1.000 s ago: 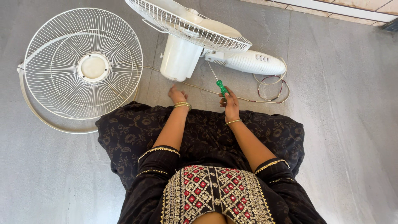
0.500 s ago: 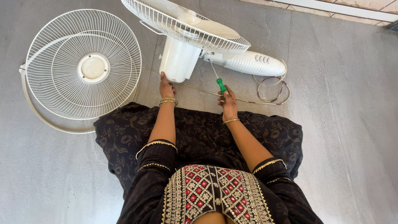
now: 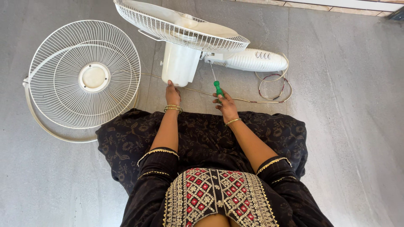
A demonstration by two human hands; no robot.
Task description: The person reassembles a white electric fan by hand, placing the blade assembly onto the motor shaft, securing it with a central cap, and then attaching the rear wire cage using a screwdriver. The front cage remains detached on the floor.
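So the white motor housing (image 3: 180,63) of the fan is the thing everything sits around here, lying on the grey floor (image 3: 345,126) right in front of the person's knees. The left hand (image 3: 172,94) rests its fingertips against the near end of that housing, fingers fairly flat, not wrapped around anything. The right hand (image 3: 226,105) is closed around a green-handled screwdriver (image 3: 216,83), just right of the housing, with the metal shaft angling up toward the spot where the housing meets the white stand neck (image 3: 252,60) (can't quite tell if the tip is actually touching anything). On the far side of the housing there's the rear grille (image 3: 176,26) with the pale blade inside it. The loose front grille (image 3: 86,75) lies flat on the floor well to the left of the housing, its round hub cap facing up. A thin cord (image 3: 275,86) runs past the near end of the housing and loops into a coil off to the right, just below the stand neck
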